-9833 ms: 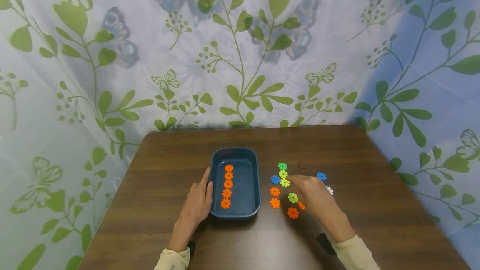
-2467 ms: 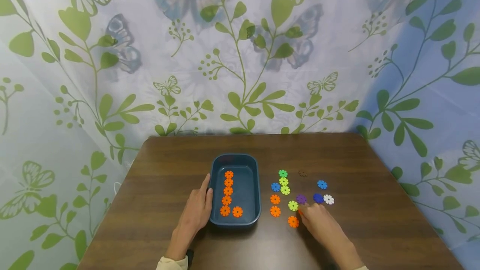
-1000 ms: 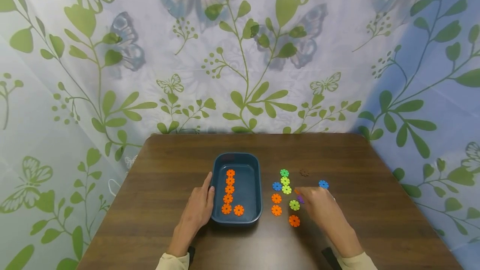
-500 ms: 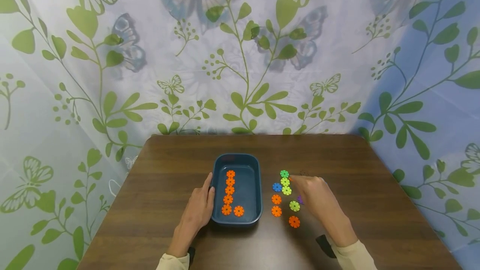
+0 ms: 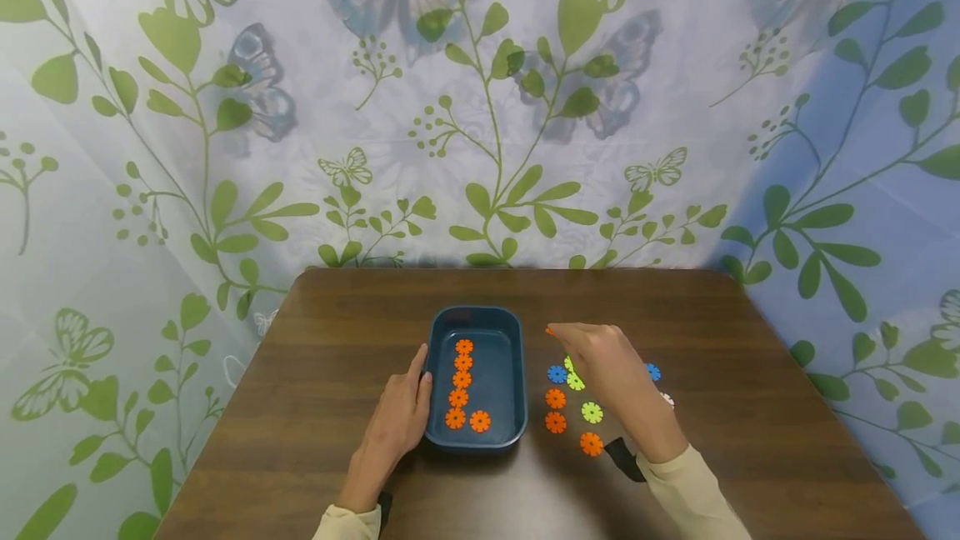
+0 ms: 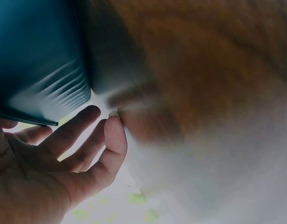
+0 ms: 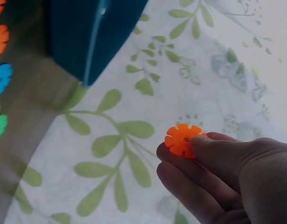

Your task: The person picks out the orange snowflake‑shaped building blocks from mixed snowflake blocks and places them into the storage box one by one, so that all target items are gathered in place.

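My right hand point(image 5: 617, 367) pinches an orange plastic snowflake disc point(image 7: 177, 138) between thumb and fingers, raised over the table right of a dark blue tray point(image 5: 522, 407). Inside the tray, several orange discs point(image 5: 461, 379) form a column on the left, and one more orange disc point(image 5: 480, 421) lies beside its near end. Against the tray's left side rests my left hand point(image 5: 395, 417), its index finger along the outer wall. The left wrist view shows its fingers point(image 6: 80, 126) relaxed and loosely bent near the tray's ribbed wall.
On the table right of the tray lie loose discs: orange point(image 5: 555, 422), lime point(image 5: 592, 412), blue point(image 5: 557, 374) and part of a white one point(image 5: 667, 399). My right hand and forearm cover others. A leaf-printed curtain point(image 5: 495, 107) hangs behind the wooden table point(image 5: 360, 307).
A sixth orange disc has joined the column of five in the tray. My right hand has picked another orange disc from the loose ones and moved away and leftward. My left hand stays put.
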Demonstrator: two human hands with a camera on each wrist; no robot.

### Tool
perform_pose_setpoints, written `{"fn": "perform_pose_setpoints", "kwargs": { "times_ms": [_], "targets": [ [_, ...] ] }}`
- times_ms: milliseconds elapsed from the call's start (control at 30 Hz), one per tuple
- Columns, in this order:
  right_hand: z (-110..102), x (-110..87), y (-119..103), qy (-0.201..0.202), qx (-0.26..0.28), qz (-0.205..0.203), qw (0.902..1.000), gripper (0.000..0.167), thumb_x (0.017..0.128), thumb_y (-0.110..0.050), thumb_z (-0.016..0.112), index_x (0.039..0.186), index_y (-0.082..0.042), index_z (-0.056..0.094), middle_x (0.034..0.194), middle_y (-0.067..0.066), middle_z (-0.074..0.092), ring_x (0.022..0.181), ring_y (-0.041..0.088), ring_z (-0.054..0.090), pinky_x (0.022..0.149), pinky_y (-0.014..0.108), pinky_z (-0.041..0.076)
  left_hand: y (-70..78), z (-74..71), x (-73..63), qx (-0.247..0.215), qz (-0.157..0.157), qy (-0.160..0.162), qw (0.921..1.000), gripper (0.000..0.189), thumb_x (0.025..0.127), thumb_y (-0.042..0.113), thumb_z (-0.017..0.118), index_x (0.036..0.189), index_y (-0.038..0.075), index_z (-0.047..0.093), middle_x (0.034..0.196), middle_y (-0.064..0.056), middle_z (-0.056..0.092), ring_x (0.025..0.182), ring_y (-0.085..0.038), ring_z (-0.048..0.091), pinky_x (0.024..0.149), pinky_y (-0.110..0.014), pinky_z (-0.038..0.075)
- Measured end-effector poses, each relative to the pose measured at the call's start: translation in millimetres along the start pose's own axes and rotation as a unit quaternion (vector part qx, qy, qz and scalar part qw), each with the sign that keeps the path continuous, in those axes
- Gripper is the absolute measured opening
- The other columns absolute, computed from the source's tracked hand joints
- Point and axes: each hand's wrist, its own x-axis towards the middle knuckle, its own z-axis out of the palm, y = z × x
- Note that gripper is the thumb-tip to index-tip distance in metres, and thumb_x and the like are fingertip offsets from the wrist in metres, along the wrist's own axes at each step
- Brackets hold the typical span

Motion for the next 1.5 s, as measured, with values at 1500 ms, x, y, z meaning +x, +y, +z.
{"fn": "perform_pose_setpoints", "kwargs": {
  "times_ms": [1500],
  "targets": [
    [70.6, 89.7, -18.1, -0.225, 0.13, 0.058, 0.9637, 0.02, 0.092, 0.012, 0.074, 0.092, -0.005, 0.085, 0.089, 0.006, 0.08, 0.072, 0.012, 0.071, 0.073, 0.031, 0.061, -0.4, -0.2, 0.6, 0.014, -0.011, 0.008, 0.9998, 0.055, 0.116, 0.019, 0.05, 0.167, 0.005, 0.038, 0.129, -0.023, 0.069, 0.123, -0.043, 0.064, 0.106, -0.064, 0.049]
  ]
}}
